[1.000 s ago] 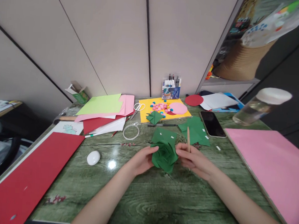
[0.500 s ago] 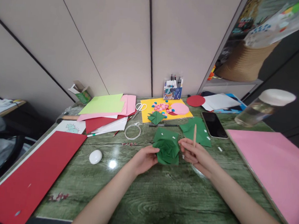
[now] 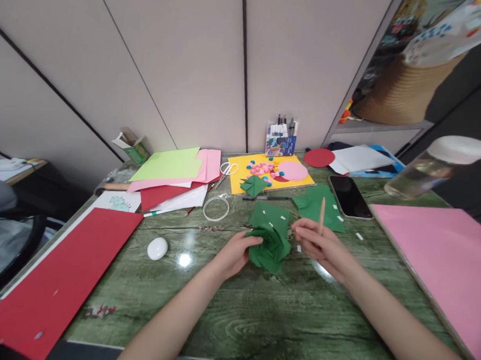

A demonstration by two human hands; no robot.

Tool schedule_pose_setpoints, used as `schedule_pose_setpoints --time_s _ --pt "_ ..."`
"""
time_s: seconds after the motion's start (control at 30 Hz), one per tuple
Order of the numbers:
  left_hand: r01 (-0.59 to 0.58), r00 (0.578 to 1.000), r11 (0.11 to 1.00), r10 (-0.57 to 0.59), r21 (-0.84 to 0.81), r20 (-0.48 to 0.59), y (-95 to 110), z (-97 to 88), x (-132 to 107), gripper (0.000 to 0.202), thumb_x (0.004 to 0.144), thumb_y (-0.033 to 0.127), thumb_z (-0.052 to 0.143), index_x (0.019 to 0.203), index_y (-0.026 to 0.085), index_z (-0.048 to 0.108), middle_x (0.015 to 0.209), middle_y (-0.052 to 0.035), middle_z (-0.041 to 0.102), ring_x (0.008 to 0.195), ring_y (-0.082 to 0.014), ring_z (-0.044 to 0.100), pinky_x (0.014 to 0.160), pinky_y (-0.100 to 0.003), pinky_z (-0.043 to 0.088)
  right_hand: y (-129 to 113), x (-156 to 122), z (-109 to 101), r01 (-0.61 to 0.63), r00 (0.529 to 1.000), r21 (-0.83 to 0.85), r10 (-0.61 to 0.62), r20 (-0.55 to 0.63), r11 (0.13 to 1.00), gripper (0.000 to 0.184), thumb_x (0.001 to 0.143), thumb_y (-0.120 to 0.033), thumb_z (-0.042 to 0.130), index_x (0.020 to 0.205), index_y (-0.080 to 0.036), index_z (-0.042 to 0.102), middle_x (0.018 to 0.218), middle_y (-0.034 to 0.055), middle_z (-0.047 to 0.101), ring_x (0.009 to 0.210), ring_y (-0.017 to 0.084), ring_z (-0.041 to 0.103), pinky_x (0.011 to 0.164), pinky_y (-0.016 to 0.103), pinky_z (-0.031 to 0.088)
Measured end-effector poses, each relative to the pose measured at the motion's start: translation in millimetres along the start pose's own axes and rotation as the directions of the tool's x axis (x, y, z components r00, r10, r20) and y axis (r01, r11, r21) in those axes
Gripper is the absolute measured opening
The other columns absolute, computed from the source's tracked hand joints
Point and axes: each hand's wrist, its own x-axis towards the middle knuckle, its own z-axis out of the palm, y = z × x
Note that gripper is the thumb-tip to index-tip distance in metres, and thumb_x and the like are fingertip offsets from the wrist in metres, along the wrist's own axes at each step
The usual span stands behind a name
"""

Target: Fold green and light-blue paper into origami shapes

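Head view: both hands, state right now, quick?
Left hand: closed on the edge of the green paper flower.
Right hand: closed, holding the tan stick.

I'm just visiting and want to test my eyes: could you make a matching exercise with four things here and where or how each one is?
Things:
1. green paper rosette
2. wooden stick
3. phone
4. white rounded object

Places or states:
A. lying flat, dark screen up
B. held in the right hand
C. resting apart, to the left of both hands
D. held in the left hand

Pairs: 1-D, 2-B, 3-A, 4-C
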Motion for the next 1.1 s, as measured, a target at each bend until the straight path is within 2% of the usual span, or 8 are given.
schedule_pose_setpoints --time_s 0.13,0.43,0.67,0.73,0.83,0.93,1.03,1.1 --pt "-0.103 0.995 0.983 0.1 0.15 0.028 -7 -2.7 2 0.021 0.069 0.02 0.067 0.088 0.013 0.071 0.089 -0.0059 0.071 0.086 -0.0183 0.061 0.084 -0.03 0.043 1 -4 8 0.1 0.993 -0.326 -0.113 -0.021 0.94 0.024 0.074 -0.038 0.065 0.089 -0.02 0.058 0.071 -0.0037 0.051 0.045 0.004 0.035 0.041 0.02 0.025" --pt "-0.42 0.877 0.612 0.463 0.67 0.127 -11 1.6 -3 0.032 0.075 0.013 0.057 0.105 0.02 0.067 0.106 -0.0063 0.064 0.1 -0.0199 0.058 0.091 -0.034 0.043 18 -13 21 0.448 0.775 -0.839 -0.602 0.194 0.308 0.016 0.077 -0.023 0.061 0.093 -0.021 0.057 0.087 0.0045 0.061 0.082 0.019 0.06 0.068 0.029 0.048" --pt "-0.721 0.431 0.022 0.796 0.692 0.424 -18 6.9 -24 0.065 0.071 0.009 0.06 0.131 0.026 0.042 0.118 -0.0103 0.059 0.107 -0.0225 0.056 0.091 -0.039 0.044 20 -27 4 0.645 0.29 -0.749 -0.859 0.422 -0.15 0.027 0.071 -0.008 0.061 0.091 -0.027 0.064 0.077 0.0024 0.068 0.065 0.016 0.063 0.06 0.029 0.049" --pt "-0.765 0.314 -0.107 0.799 0.635 0.513 -21 4.0 -27 0.07 0.071 0.009 0.062 0.133 0.028 0.037 0.119 -0.0109 0.059 0.108 -0.0237 0.056 0.092 -0.041 0.043 18 -33 -1 0.669 0.265 -0.719 -0.844 0.466 -0.186 0.026 0.071 -0.012 0.063 0.088 -0.031 0.067 0.073 0.0019 0.069 0.061 0.016 0.063 0.056 0.03 0.048" --pt "-0.798 0.198 -0.194 0.81 0.57 0.553 -25 -3.5 -28 0.064 0.066 0.011 0.066 0.124 0.031 0.043 0.112 -0.0086 0.062 0.105 -0.0248 0.059 0.092 -0.044 0.04 15 -38 -7 0.716 0.34 -0.688 -0.8 0.493 -0.119 0.019 0.071 -0.018 0.066 0.081 -0.033 0.07 0.07 0.002 0.069 0.056 0.016 0.062 0.05 0.029 0.046" --pt "-0.754 0.292 -0.151 0.795 0.639 0.532 -29 -12.0 -27 0.039 0.062 0.014 0.065 0.097 0.031 0.057 0.095 -0.0038 0.066 0.097 -0.0248 0.062 0.093 -0.046 0.037 16 -39 -11 0.697 0.432 -0.717 -0.788 0.439 -0.017 0.011 0.072 -0.025 0.066 0.075 -0.034 0.071 0.067 0.0024 0.069 0.055 0.016 0.062 0.051 0.031 0.047" --pt "-0.7 0.427 -0.111 0.727 0.705 0.538 -32 -16.0 -27 0.025 0.062 0.013 0.06 0.08 0.029 0.058 0.084 -0.0015 0.066 0.092 -0.0241 0.063 0.094 -0.046 0.033 20 -38 -12 0.714 0.367 -0.699 -0.825 0.43 -0.046 0.014 0.073 -0.022 0.064 0.078 -0.034 0.069 0.068 0.0018 0.07 0.055 0.017 0.063 0.054 0.032 0.049" --pt "-0.719 0.372 -0.155 0.737 0.677 0.564 -31 -14.4 -27 0.03 0.061 0.01 0.059 0.084 0.03 0.057 0.088 -0.0015 0.065 0.094 -0.0236 0.062 0.094 -0.045 0.033 23 -36 -9 0.74 0.303 -0.668 -0.846 0.438 -0.081 0.022 0.072 -0.017 0.062 0.086 -0.034 0.066 0.073 0.0015 0.071 0.057 0.017 0.063 0.056 0.033 0.05"
